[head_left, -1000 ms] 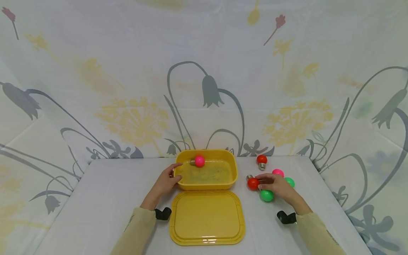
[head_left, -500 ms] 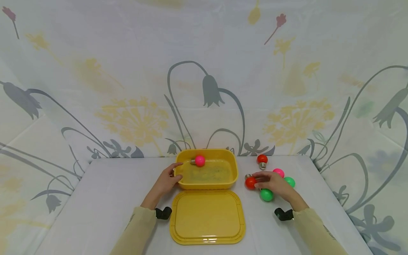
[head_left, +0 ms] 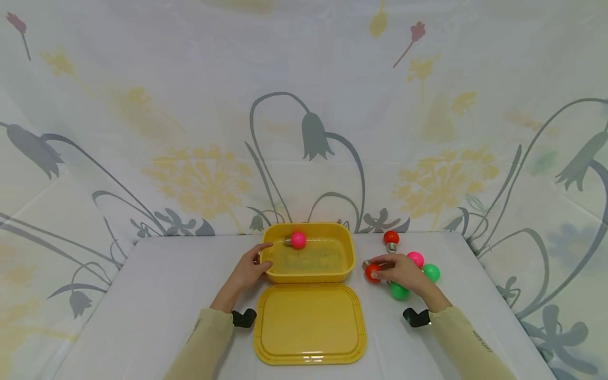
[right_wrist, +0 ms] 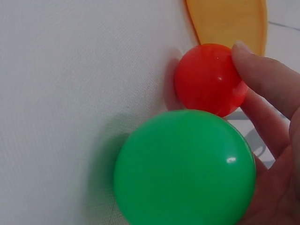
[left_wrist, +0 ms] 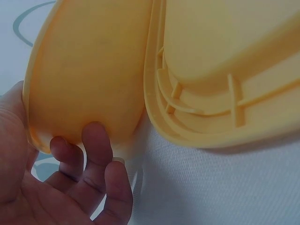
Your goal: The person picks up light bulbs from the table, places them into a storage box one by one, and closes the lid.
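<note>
My left hand (head_left: 248, 269) holds the left end of a yellow plastic box (head_left: 350, 258), thumb and fingers at the rim. The left wrist view has its curled fingers (left_wrist: 96, 145) against the box's wall. Inside the box lies a pink light bulb (head_left: 298, 240) with a metal screw base. To the right of the box, my right hand (head_left: 404, 272) pinches a red light bulb (head_left: 372, 273) low over the table, its base pointing away. A green bulb (right_wrist: 183, 168) sits under that hand, large in the right wrist view.
A yellow lid (head_left: 310, 324) lies flat in front of the box. Another red bulb (head_left: 391, 237) stands farther back on the right. A pink bulb (head_left: 415, 258) and a second green bulb (head_left: 431, 272) lie beyond the right hand. Patterned cloth (head_left: 304, 184) hangs behind the table.
My right hand has shifted a little to the left toward the box, and the red bulb has come along with it. The left hand has stayed at the box's end.
</note>
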`<state>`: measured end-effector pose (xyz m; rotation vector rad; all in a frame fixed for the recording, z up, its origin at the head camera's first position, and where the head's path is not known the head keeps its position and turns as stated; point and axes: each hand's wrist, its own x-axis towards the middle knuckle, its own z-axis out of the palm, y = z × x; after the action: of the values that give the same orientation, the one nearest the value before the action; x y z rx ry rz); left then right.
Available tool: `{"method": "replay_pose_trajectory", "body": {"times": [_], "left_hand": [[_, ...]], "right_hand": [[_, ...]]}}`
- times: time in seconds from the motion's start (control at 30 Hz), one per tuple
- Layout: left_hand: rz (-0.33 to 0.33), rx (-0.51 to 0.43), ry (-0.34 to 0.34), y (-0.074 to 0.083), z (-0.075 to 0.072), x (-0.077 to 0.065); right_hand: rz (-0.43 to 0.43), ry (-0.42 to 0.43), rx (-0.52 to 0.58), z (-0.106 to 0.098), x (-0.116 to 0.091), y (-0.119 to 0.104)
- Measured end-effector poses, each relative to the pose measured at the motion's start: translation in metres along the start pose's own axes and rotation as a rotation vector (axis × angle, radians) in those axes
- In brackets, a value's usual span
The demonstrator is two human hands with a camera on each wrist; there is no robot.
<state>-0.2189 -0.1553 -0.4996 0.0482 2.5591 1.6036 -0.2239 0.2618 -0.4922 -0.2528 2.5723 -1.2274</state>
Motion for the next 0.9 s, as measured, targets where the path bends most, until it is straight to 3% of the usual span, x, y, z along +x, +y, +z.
{"method": "replay_pose_trajectory", "body": {"times": [0.47, 0.9], "left_hand": [[0.004, 0.004, -0.003, -0.0014, -0.0005, 0.0009], [-0.001, -0.018, -0.003, -0.0015, 0.0007, 0.0013]], "right_hand": [[0.003, -0.031, 0.036, -0.0020, -0.0029, -0.0021], [0.006, 0.005, 0.057, -0.0031, -0.0027, 0.0020]]}}
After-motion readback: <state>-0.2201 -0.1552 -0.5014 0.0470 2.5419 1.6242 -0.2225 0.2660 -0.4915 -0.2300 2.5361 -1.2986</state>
